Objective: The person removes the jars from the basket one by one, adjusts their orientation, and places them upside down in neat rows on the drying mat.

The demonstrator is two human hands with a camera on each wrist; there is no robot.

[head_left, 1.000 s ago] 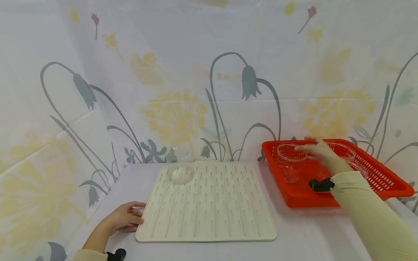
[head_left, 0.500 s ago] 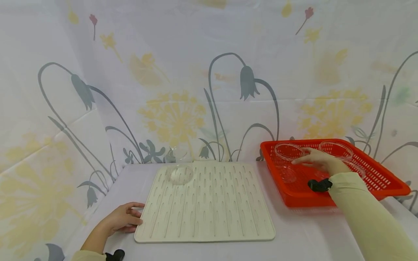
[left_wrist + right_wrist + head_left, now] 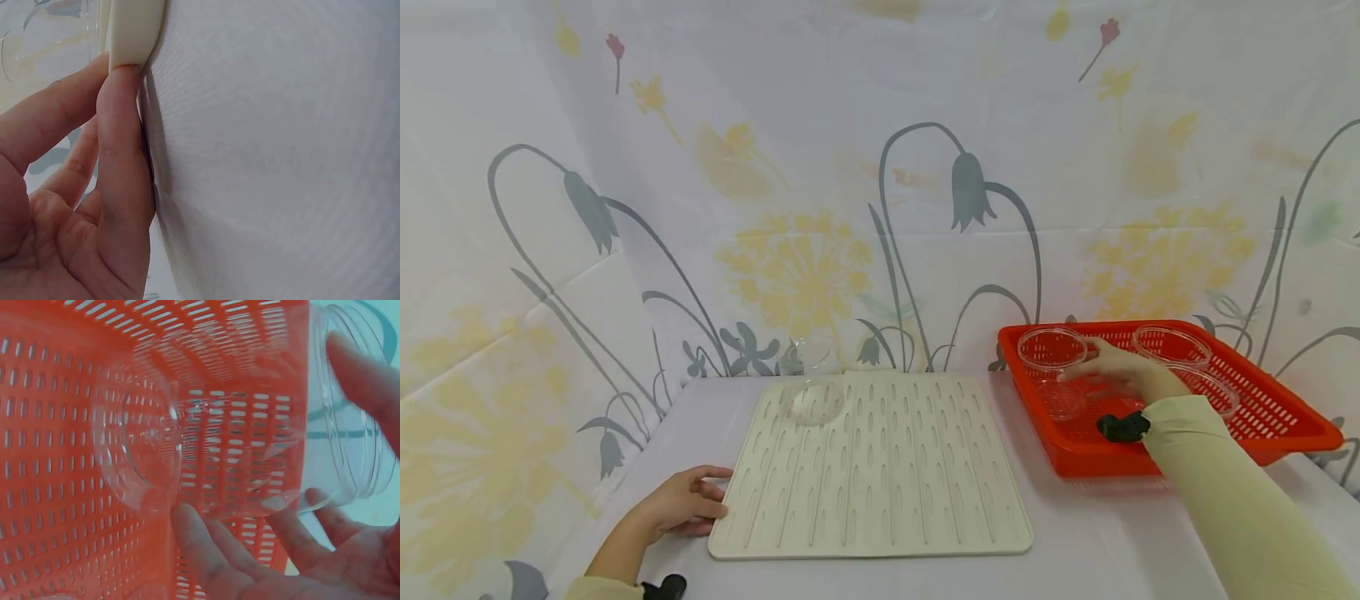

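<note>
In the head view, my right hand (image 3: 1108,371) reaches into the red plastic basket (image 3: 1292,417) and grips a clear wide-mouthed jar (image 3: 1051,348). The right wrist view shows that jar (image 3: 250,444) with its thumb side near the ridged mouth and fingers along the wall; its round base points into the basket. My left hand (image 3: 685,502) lies at the left edge of a cream ribbed drying mat (image 3: 880,475). Seen from the left wrist, fingertips pinch the mat's edge (image 3: 134,37). Another clear jar (image 3: 814,402) stands on the mat's back left corner.
Other clear jars (image 3: 1171,343) stand in the basket, right of and behind my right hand. The basket sits at the table's right side. A flowered cloth (image 3: 880,167) hangs behind the white-covered table (image 3: 1097,533).
My right hand has come down from above the basket onto the jar at its left, and that jar has shifted slightly left. The left hand and mat stay put.
</note>
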